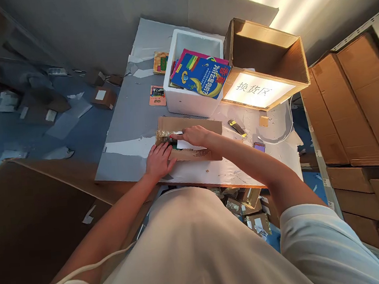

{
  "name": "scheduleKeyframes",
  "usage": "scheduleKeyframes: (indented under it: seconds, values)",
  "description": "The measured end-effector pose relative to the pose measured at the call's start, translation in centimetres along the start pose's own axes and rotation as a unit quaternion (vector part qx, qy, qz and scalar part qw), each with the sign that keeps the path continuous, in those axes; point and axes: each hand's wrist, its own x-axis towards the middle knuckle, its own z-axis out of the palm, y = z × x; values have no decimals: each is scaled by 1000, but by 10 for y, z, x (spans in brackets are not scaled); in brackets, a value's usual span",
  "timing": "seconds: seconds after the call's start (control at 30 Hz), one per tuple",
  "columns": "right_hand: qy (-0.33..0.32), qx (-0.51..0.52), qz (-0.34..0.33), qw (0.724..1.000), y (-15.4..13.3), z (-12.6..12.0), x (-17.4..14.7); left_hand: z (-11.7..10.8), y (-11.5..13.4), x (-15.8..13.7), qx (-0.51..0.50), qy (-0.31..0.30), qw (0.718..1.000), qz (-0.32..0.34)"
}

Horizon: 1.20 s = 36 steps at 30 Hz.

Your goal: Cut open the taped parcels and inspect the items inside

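Observation:
A long, flat cardboard box (204, 125) lies near the front of the table, clear tape and a dark gap showing at its left end. My left hand (159, 160) rests on that end with its fingers apart, holding nothing. My right hand (194, 136) is over the box, index finger stretched toward the taped end and the other fingers curled in. Whatever is under those curled fingers is hidden; a small pale strip shows beside the index finger. A white label (186, 145) lies partly beneath this hand. Right of the box is a black-and-yellow utility knife (237, 128).
Behind the box stand a white foam box (189, 101) of books (200, 74) and an open carton (269, 64) with a handwritten sign. A small purple item (259, 147) lies at the right. Stacked cartons (345, 106) fill the right shelf; a large carton (43, 216) is at left.

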Motion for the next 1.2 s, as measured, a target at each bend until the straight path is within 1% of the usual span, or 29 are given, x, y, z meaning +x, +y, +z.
scheduleKeyframes:
  seconds: [0.1,0.2,0.4,0.6,0.7,0.77,0.9,1.0,1.13,1.2]
  values:
    - [-7,-2,16,1000,0,1,-2,0,1,0,-12,-5,1000,1]
    - [-8,-12,35,999,-4,0,4,0,1,1,-13,-13,1000,3]
    - [-1,-5,-3,1000,-1,0,5,-1,1,-1,-10,-4,1000,-2]
    - [-11,-19,16,1000,-1,-2,7,-2,-2,0,-20,-18,1000,8]
    - [-27,-26,16,999,7,4,-3,-2,-3,1,-24,-19,1000,-1]
    - [-42,-30,26,998,16,10,-14,-2,-2,0,-27,-20,999,5]
    - [-44,-31,33,998,27,20,-32,-3,-1,-2,-35,-18,999,4]
    - [-49,-22,38,998,29,20,-39,-2,0,-2,-35,-16,999,-4]
    - [-73,-23,66,995,31,18,-44,0,3,2,-44,-36,998,16]
    - [-79,-32,66,994,34,20,-48,1,4,5,-44,-38,998,13]
